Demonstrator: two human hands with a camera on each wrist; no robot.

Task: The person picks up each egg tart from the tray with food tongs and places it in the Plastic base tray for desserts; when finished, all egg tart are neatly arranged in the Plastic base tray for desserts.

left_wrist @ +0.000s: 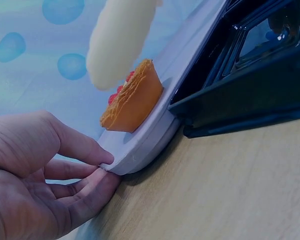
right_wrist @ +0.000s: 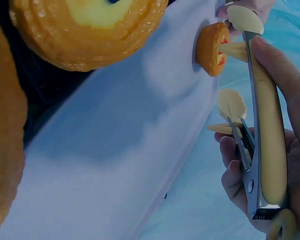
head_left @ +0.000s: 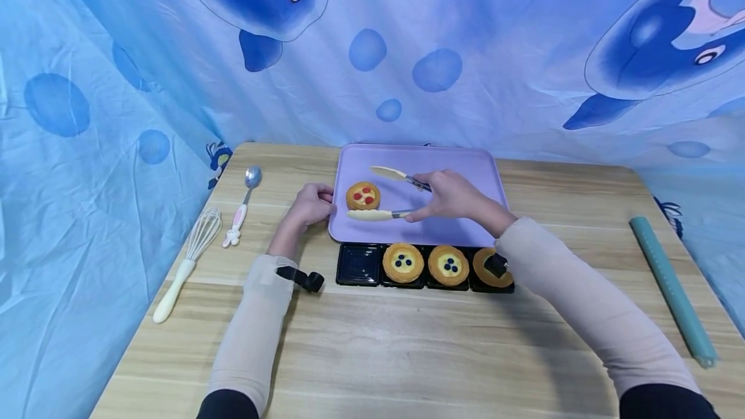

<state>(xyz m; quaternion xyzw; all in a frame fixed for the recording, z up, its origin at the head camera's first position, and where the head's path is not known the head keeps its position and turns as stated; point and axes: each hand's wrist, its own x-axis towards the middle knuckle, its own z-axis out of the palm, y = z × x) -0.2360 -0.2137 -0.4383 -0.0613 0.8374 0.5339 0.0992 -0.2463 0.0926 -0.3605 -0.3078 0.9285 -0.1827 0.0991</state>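
My left hand (head_left: 314, 204) pinches the left edge of a lilac tray (head_left: 465, 170), thumb on top and fingers beneath in the left wrist view. On that tray, near its left end, sits a tart with red berries (head_left: 363, 196). My right hand (head_left: 445, 196) grips a pair of cream-tipped tongs (right_wrist: 271, 130) over the tray. The tongs are spread wide, one tip (head_left: 370, 215) near the tart's front side and the other behind it, with nothing clamped between them. In the left wrist view a tong tip (left_wrist: 117, 45) hangs above the tart.
In front of the tray lies a black sectioned container (head_left: 357, 283) holding blueberry-topped tarts (head_left: 403, 263); the right wrist partly covers the rightmost one. A whisk (head_left: 194, 247) and a bunny-handled spoon (head_left: 240, 215) lie at left, a teal rolling pin (head_left: 672, 290) at right. A dolphin-print curtain (head_left: 495, 24) hangs behind.
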